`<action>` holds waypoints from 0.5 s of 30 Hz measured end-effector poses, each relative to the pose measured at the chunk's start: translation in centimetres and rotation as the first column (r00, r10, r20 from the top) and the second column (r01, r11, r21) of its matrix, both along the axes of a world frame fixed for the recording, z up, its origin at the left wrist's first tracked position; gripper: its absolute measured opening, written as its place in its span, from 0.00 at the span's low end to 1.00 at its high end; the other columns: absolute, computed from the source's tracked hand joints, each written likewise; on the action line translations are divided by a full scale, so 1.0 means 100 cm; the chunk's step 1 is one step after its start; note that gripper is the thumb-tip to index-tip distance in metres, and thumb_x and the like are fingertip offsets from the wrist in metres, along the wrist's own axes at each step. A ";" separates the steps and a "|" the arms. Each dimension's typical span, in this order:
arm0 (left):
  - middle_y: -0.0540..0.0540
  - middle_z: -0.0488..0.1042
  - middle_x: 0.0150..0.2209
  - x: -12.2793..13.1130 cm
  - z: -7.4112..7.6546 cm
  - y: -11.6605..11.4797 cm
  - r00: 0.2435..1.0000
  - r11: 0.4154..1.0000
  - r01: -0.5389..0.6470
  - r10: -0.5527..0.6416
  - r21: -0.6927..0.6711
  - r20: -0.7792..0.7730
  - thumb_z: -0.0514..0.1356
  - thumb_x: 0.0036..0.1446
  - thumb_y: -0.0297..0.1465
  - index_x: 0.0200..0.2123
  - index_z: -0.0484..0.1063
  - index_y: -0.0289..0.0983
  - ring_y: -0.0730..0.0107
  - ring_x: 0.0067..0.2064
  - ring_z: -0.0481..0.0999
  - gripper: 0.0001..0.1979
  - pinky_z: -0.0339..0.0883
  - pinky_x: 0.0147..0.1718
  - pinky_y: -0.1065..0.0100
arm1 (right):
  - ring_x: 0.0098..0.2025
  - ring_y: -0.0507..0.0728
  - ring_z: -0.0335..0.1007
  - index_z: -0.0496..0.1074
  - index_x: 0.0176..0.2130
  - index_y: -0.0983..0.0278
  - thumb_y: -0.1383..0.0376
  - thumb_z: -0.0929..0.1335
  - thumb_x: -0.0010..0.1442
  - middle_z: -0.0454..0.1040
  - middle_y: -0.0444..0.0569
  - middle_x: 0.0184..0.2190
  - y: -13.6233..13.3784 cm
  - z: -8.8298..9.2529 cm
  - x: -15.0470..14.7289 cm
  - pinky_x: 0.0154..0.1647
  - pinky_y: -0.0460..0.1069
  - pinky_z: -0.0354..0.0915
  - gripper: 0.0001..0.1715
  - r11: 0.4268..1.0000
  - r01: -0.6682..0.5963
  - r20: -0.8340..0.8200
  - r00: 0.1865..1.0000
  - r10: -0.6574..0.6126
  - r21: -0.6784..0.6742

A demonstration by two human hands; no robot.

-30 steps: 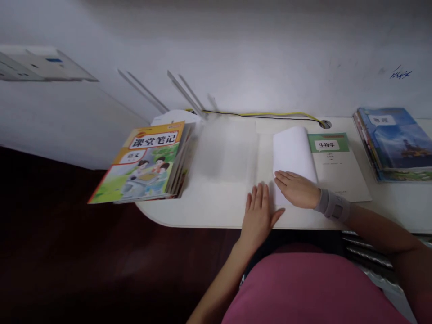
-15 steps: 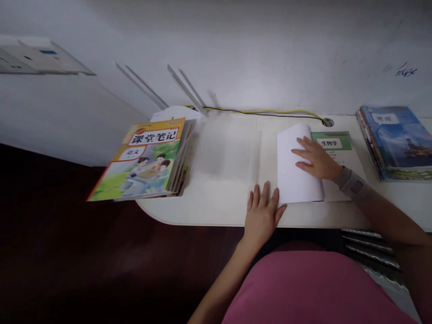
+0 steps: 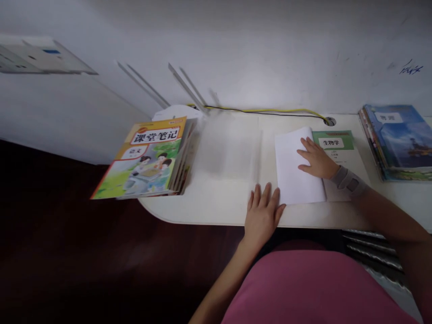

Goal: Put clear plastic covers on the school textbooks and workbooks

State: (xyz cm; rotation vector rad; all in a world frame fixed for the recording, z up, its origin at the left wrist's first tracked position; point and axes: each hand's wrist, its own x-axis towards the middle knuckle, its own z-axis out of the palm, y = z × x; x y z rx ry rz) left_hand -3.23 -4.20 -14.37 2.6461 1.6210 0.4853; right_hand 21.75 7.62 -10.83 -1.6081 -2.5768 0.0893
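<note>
A green-and-white biology textbook [image 3: 339, 155] lies on the white desk, its left part covered by a folded-over blank white sheet [image 3: 297, 189]. My right hand [image 3: 315, 158], with a grey band on the wrist, rests spread on this sheet near the fold. Whether the sheet belongs to the book or is a separate paper cover I cannot tell. My left hand [image 3: 263, 211] lies flat on the desk's front edge, fingers apart, its thumb and forefinger by the sheet's lower left corner. To the left lie clear plastic sheets [image 3: 229, 148], blurred and almost see-through.
A stack of workbooks [image 3: 145, 157] overhangs the desk's left end. More textbooks [image 3: 401, 139] are piled at the right. Behind, a yellow cable [image 3: 280, 110] and a black one run to a cable hole [image 3: 330, 121]. A white router [image 3: 177, 111] with antennas stands at the back left.
My right hand has slid slightly right and down across the white sheet, which now lies with a sharper fold. The left hand has stayed in place. The view has shifted a little.
</note>
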 end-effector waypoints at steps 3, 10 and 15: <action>0.37 0.63 0.61 0.001 0.001 0.000 1.000 1.000 0.003 -0.003 0.012 -0.010 0.52 0.63 0.41 0.57 0.66 0.37 0.42 0.65 0.55 0.23 0.58 0.57 0.43 | 0.67 0.72 0.44 0.65 0.57 0.71 0.64 0.66 0.59 0.51 0.66 0.65 -0.010 0.012 0.001 0.61 0.67 0.48 0.28 0.997 0.037 0.079 0.996 -0.043 0.068; 0.38 0.65 0.60 -0.001 0.007 0.004 1.000 1.000 0.013 -0.013 0.002 -0.002 0.50 0.64 0.41 0.60 0.62 0.34 0.47 0.59 0.65 0.26 0.63 0.53 0.50 | 0.64 0.68 0.52 0.62 0.60 0.61 0.52 0.66 0.60 0.59 0.60 0.63 -0.061 0.019 -0.037 0.62 0.68 0.46 0.32 0.945 -0.323 0.174 0.934 0.311 0.044; 0.43 0.64 0.61 -0.008 0.011 0.017 1.000 0.999 0.005 -0.006 -0.036 -0.029 0.48 0.65 0.40 0.60 0.63 0.39 0.51 0.49 0.71 0.23 0.67 0.42 0.52 | 0.62 0.70 0.56 0.63 0.60 0.58 0.51 0.65 0.60 0.62 0.61 0.61 -0.070 0.008 -0.040 0.59 0.70 0.50 0.31 0.963 -0.266 0.236 0.939 0.250 0.037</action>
